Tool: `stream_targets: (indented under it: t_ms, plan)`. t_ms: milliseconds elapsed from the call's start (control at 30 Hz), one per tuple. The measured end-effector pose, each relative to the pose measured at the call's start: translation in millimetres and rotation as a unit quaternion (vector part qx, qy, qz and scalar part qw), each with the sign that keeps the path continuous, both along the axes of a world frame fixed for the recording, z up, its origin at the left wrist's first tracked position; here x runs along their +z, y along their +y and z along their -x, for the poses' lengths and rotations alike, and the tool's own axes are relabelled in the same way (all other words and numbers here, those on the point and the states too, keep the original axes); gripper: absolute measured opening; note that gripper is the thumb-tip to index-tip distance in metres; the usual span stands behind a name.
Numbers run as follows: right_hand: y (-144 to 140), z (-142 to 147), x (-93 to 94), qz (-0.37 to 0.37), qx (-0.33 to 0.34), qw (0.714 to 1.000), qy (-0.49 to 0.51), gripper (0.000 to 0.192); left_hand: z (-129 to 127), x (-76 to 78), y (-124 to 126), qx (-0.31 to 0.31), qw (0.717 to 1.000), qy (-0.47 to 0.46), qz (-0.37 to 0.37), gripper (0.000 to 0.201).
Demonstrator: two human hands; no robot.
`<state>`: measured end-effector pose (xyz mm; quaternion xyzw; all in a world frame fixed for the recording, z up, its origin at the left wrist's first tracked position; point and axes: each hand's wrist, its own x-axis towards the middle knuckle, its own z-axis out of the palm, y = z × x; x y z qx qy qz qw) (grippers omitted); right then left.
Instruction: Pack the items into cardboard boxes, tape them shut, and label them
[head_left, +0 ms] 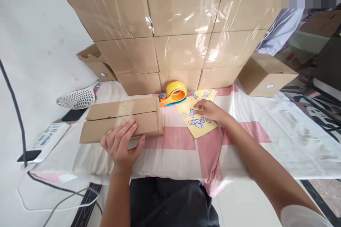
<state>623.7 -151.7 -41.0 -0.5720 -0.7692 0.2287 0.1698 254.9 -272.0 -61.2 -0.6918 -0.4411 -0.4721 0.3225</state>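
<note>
1. The left hand (121,143) lies flat, fingers spread, on the near edge of a taped cardboard box (122,118).
2. The right hand (210,110) rests fingertips-down on a yellow sticker sheet (198,127) (small printed labels on it).
3. A yellow tape dispenser (174,94) sits just behind the sheet, beside the box.
4. Plastic-wrapped cartons (181,25) are stacked behind.
5. A checked cloth (173,145) covers the surface.

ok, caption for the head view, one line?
Left hand flat on taped box; right hand touching yellow sticker sheet beside tape dispenser.
</note>
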Motion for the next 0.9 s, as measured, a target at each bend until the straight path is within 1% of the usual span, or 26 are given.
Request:
stream_targets:
  t_ms: [67,133,167,267,367,433,500,567,633,733,800,900]
  plan:
    - [0,6,-13.0,-0.020,0.018,1.000,-0.012,0.022,1,-2.6,1,0.001,1.000,0.001,-0.005,0.045]
    - [0,14,-17.5,-0.039,0.023,0.999,-0.019,0.014,3,-4.3,2,-0.003,1.000,0.003,-0.009,0.045]
    - [0,16,-17.3,-0.043,0.026,0.999,-0.019,0.013,3,-4.9,2,-0.005,1.000,0.003,-0.010,0.046]
    - [-4,15,-10.7,-0.033,0.022,0.999,-0.016,0.018,5,-6.7,2,-0.007,1.000,0.002,-0.007,0.046]
    - [-15,7,4.0,-0.025,-0.008,0.999,-0.032,0.032,7,-7.9,2,0.002,1.000,-0.001,-0.004,0.045]
    - [-25,2,16.5,0.000,0.000,0.999,-0.037,0.027,7,-7.7,3,0.012,1.000,0.003,0.001,0.045]
    - [-36,2,27.4,0.054,0.034,0.997,-0.044,0.017,8,-6.8,3,0.017,1.000,0.011,0.003,0.045]
    - [-44,6,33.7,0.100,0.062,0.990,-0.075,0.013,8,-5.7,4,0.018,1.000,0.016,0.003,0.044]
    - [-50,15,35.1,0.108,0.070,0.983,-0.131,0.015,7,-4.7,4,0.020,1.000,0.018,0.006,0.044]
    - [-54,30,32.8,0.097,0.069,0.969,-0.214,0.018,6,-3.8,4,0.023,0.999,0.022,0.010,0.045]
    - [-55,37,30.8,0.091,0.071,0.963,-0.244,0.015,6,-3.4,3,0.022,0.999,0.023,0.008,0.046]
    - [-56,39,28.4,0.078,0.067,0.959,-0.264,0.010,6,-3.5,3,0.019,1.000,0.022,0.003,0.046]
